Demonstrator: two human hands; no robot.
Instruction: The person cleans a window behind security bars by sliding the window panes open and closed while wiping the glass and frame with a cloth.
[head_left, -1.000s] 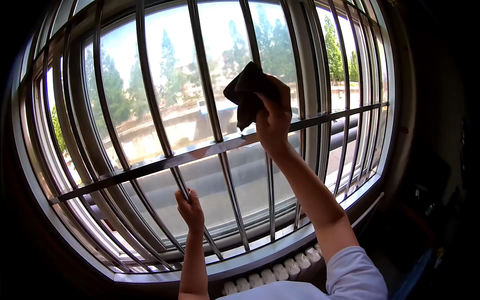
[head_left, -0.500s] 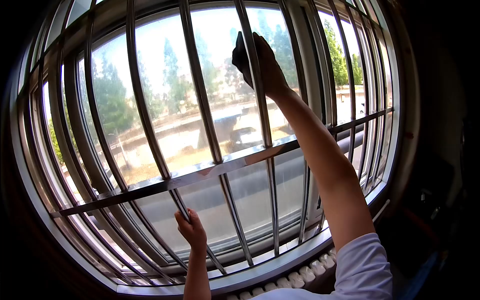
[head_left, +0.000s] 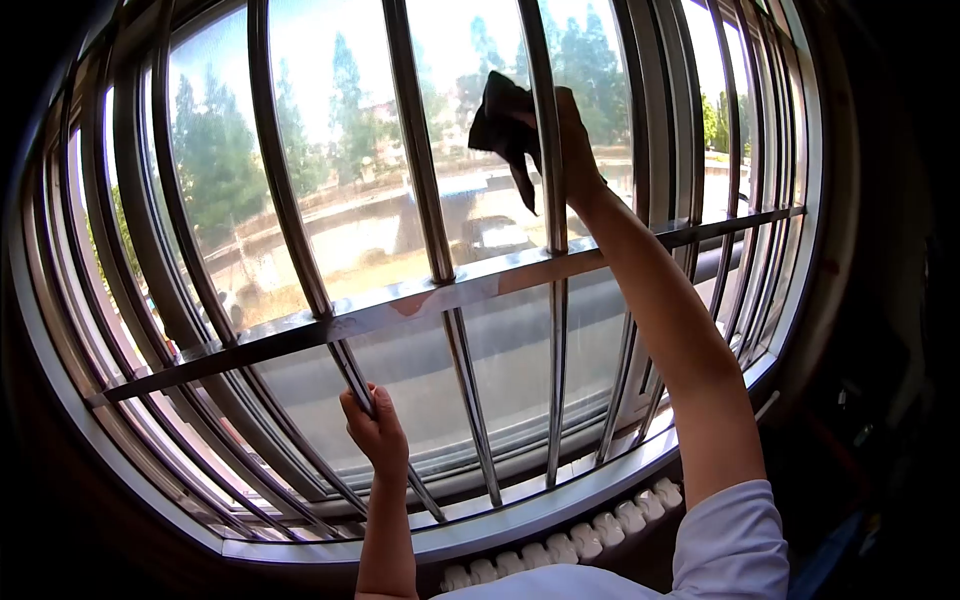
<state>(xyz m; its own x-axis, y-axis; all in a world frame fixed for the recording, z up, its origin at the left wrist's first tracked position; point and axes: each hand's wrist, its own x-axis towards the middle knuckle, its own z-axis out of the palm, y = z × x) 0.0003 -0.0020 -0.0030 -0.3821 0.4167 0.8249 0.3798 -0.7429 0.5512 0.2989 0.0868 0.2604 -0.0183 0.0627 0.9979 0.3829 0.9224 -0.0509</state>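
Observation:
My right hand (head_left: 578, 150) reaches between the upright metal bars, its fingers closed on a dark cloth (head_left: 503, 118). One bar crosses in front of that hand and partly hides the fingers. The cloth is bunched at the top, with a loose corner hanging down, in front of the window pane (head_left: 345, 190); whether it touches the glass I cannot tell. Lower down, my left hand (head_left: 378, 430) is wrapped round an upright bar (head_left: 347, 362), just below the flat crossbar (head_left: 490, 288).
The bars stand inside a pale window frame (head_left: 600, 500). Below the sill runs a white ribbed radiator (head_left: 585, 540). Outside, beyond the glass, are trees (head_left: 225, 170) and a pale parked vehicle (head_left: 500, 232). The room's right side is dark.
My right hand has come lower, nearer the crossbar, and the cloth now shows a dangling corner. The view has shifted slightly. My left hand keeps its hold on the same bar.

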